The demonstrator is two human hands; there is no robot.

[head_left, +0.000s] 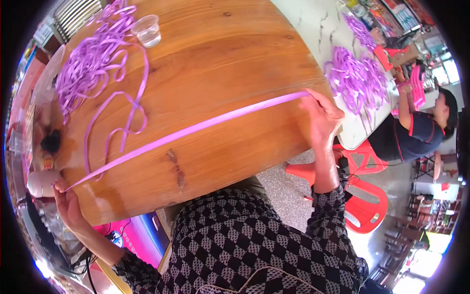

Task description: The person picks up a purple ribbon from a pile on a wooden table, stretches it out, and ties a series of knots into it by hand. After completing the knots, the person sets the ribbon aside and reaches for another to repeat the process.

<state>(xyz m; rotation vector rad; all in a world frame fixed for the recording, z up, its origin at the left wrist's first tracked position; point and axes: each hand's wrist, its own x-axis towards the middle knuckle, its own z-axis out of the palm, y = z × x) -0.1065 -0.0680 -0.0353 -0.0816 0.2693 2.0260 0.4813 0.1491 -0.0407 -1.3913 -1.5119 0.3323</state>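
Note:
A long flat purple ribbon [205, 125] is stretched taut across the wooden table [235, 54], slanting up from left to right. Its left end is pinched in my left hand [69, 206], at the table's near left edge. At the right edge of the wood, my right hand [323, 116] grips the other end between thumb and fingers. A loose length of purple ribbon [139, 117] curls on the table behind the taut one. It trails from a tangled heap of purple ribbon [93, 63] at the far left.
A clear plastic cup [147, 31] stands beside the heap. On the white marbled table [318, 24] to the right lies another purple ribbon pile [357, 81]. A person in dark clothes [421, 128] sits beyond it, handling pink strips. Red plastic stools [364, 208] stand by my right forearm.

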